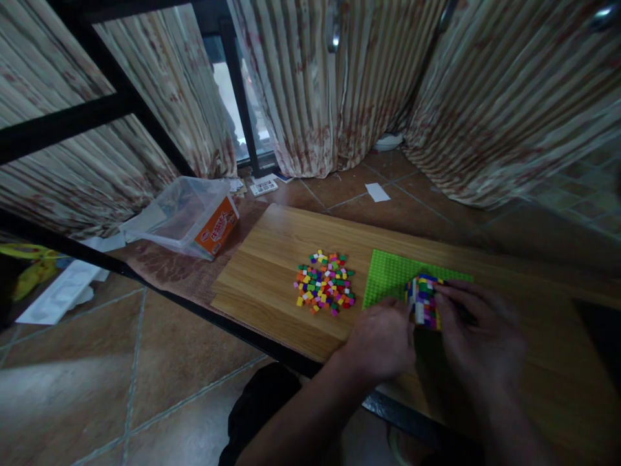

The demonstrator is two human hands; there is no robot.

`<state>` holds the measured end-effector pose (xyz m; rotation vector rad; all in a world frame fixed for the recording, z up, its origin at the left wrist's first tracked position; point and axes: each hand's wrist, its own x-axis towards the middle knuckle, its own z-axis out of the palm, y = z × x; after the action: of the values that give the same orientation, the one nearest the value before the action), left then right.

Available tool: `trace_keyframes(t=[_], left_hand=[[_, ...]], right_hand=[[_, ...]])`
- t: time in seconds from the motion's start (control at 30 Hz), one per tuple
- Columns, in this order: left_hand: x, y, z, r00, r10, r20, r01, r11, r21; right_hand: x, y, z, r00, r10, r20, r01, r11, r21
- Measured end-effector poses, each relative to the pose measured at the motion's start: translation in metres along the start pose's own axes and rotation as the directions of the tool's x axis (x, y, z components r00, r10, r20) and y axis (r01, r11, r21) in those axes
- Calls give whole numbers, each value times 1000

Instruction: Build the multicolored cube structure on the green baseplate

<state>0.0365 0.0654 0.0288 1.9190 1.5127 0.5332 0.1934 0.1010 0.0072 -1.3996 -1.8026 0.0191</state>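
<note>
A block built of small multicoloured toy bricks (423, 300) is held up over the near part of a green studded baseplate (388, 275). My right hand (478, 330) grips the block from the right, thumb along its face and the other fingers behind. On the opposite side, my left hand (383, 340) is closed against the block's left edge; its fingertips are mostly hidden. Left of the baseplate, a pile of loose toy bricks (324, 283) in many colours lies spread on the wooden board.
The wooden board (272, 259) rests on a table with a dark front edge. A clear plastic bin (187, 217) with an orange label stands at the left. Curtains (301, 77) hang behind, and a white paper (377, 192) lies on the tiled floor beyond.
</note>
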Motion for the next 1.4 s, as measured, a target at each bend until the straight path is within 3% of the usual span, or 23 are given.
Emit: trace_keyframes(t=[0.17, 0.33, 0.6, 0.77, 0.9, 1.03, 1.17, 1.27, 1.33, 1.4], left_hand=[[0, -11, -22, 990, -84, -113, 79, 996, -52], [2, -27, -49, 942, -191, -276, 168, 980, -106], [18, -50, -66, 863, -277, -424, 331, 942, 60], [39, -66, -70, 879, -166, -447, 297, 924, 240], [48, -75, -69, 929, -135, -343, 260, 900, 349], [48, -77, -70, 937, -129, -324, 246, 904, 351], [42, -75, -77, 931, -163, -327, 241, 946, 215], [34, -70, -77, 925, -200, -324, 189, 980, -66], [28, -63, -72, 934, -216, -284, 119, 939, -323], [21, -53, -65, 953, -213, -215, 68, 842, -534]], right_hand=[[0, 3, 1, 1000, 12, 15, -12, 1000, 13], [-1, 3, 1, 999, 44, 30, -46, 997, 59], [-2, 1, 3, 996, 85, 11, -86, 993, 84], [-3, 1, 3, 995, 98, 13, -98, 989, 114], [-2, -1, 2, 995, 102, 14, -103, 986, 134], [0, -3, 1, 994, 109, 16, -110, 984, 139], [2, -5, 1, 993, 117, 18, -118, 981, 157], [3, -8, 0, 991, 130, 11, -130, 974, 184], [3, -13, -2, 992, 127, -13, -121, 972, 202], [3, -18, -5, 995, 100, -30, -91, 972, 214]])
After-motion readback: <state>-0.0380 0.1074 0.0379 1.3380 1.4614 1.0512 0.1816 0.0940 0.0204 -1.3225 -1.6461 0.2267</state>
